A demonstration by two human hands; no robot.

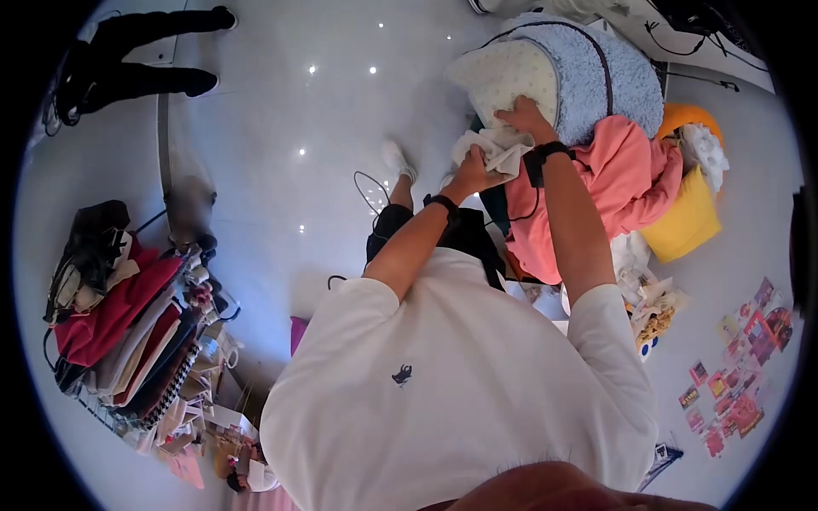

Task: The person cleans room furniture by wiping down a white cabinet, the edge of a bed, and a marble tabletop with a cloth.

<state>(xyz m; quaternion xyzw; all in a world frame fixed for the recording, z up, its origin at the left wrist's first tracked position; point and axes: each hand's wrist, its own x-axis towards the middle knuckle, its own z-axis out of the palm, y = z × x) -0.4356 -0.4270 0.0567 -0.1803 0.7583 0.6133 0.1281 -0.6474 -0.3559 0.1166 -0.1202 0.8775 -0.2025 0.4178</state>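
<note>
My left hand (475, 173) is closed on a crumpled off-white cloth (504, 152). Just above it, my right hand (527, 117) rests with fingers extended against a cream dotted cushion-like piece (507, 72); its fingertips press on the surface. A fluffy light-blue piece (588, 72) with a dark strap across it lies beside the cream one. Below my right wrist a pink garment (613, 166) is heaped, partly under my forearm. Dark bands sit on both my wrists.
A yellow cushion (686, 217) and an orange item (688, 119) lie to the right of the pink heap. At the left stands a rack of hanging clothes (136, 332). A person's dark-trousered legs (145, 60) show at upper left. Pink pictures (741, 366) cover the right-hand wall.
</note>
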